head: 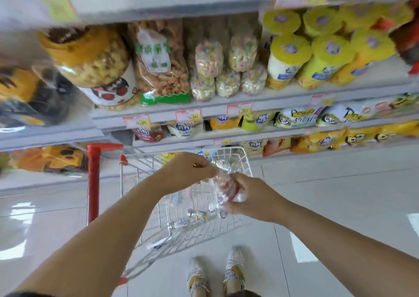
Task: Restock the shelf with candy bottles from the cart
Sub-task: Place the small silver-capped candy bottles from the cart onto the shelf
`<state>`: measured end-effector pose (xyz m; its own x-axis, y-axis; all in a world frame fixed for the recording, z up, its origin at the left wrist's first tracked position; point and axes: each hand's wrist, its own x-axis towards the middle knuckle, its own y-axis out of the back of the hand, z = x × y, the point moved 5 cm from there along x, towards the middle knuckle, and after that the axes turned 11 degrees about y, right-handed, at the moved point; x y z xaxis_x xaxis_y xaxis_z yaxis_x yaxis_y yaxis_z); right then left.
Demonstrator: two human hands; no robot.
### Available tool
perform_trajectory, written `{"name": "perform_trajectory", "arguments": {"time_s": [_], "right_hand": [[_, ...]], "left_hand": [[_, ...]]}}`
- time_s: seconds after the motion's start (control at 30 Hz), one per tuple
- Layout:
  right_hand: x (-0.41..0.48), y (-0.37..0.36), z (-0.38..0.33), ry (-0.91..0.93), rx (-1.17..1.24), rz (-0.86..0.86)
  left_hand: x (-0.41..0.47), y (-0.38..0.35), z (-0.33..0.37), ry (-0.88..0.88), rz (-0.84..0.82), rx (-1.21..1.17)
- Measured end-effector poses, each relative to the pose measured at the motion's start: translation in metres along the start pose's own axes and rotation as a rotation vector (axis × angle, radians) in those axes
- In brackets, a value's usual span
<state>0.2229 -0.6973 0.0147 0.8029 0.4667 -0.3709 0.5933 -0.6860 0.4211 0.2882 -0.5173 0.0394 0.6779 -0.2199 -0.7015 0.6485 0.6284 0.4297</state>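
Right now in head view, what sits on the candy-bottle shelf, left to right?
Orange-lidded popcorn jar → bag of brown snacks → stacked candy bottles → yellow-lidded tubs.

Your right hand (251, 197) grips a clear candy bottle (224, 188) above the cart (246, 160), and your left hand (188, 172) pinches its upper end. More bottles (197, 216) lie in the cart (blurred).

Five candy bottles (209, 57) are counted on the shelf (226, 100), two stacked on three. One further bottle (226, 189) is held by two hands, the left hand (188, 172) and the right hand (248, 196). One cart (244, 159) is seen; at least two more bottles, blurred, are made out inside. Five price tags (188, 115) and two shoes (196, 274) are counted.
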Motion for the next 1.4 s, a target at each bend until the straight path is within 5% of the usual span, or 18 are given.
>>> {"name": "perform_trajectory", "arguments": {"time_s": [0.27, 0.43, 0.73, 0.9, 1.4], "right_hand": [[-0.045, 0.099, -0.123, 0.142, 0.024, 0.373], [-0.049, 0.142, -0.190, 0.278, -0.027, 0.532], [-0.013, 0.189, -0.267, 0.381, -0.299, 0.472], [0.011, 0.226, -0.259, 0.194, -0.682, 0.426], [0.030, 0.238, -0.239, 0.059, -0.961, 0.343]], "left_hand": [[-0.105, 0.055, 0.123, -0.202, 0.167, -0.274], [-0.138, 0.072, 0.159, -0.267, 0.325, -0.195], [-0.160, 0.163, 0.193, -0.418, 0.524, -0.238], [-0.138, 0.228, 0.210, -0.420, 0.637, -0.137], [-0.042, 0.250, 0.224, -0.416, 0.579, -0.051]]}}
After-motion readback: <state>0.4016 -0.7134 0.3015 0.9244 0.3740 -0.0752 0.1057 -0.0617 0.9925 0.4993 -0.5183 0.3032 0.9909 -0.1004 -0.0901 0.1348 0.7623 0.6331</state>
